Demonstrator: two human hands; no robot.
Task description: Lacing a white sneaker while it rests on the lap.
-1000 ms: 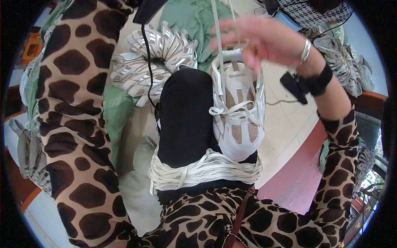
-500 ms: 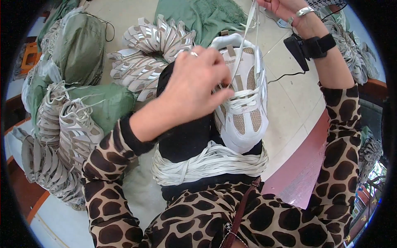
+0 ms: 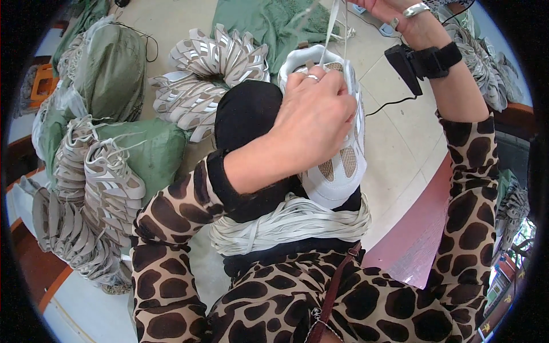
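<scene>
A white and beige sneaker [image 3: 336, 180] rests on my black-clad right leg, its toe pointing toward me. My left hand [image 3: 317, 111] lies across its lacing with the fingers curled in; the fingertips are hidden, so what they grip does not show. From the shoe's upper part a white shoelace [image 3: 330, 28] runs taut up to the top edge. There my right hand [image 3: 394, 16], partly cut off by the frame, has its fingers closed around the lace. Over my lap lies a thick bundle of loose white laces [image 3: 291, 226].
Fanned shoe uppers [image 3: 209, 74] lie on the tiled floor ahead, near a green cloth [image 3: 274, 20]. Stacked uppers [image 3: 108, 188] and full green sacks [image 3: 111, 68] stand at the left. A pink sheet [image 3: 412, 240] is at my right. A black cable [image 3: 392, 104] hangs from my right wrist device.
My left hand has moved right, over the shoe's lacing, and its fingers have curled in. My right hand has shifted slightly left and up with the lace. The shoe has tilted a little left.
</scene>
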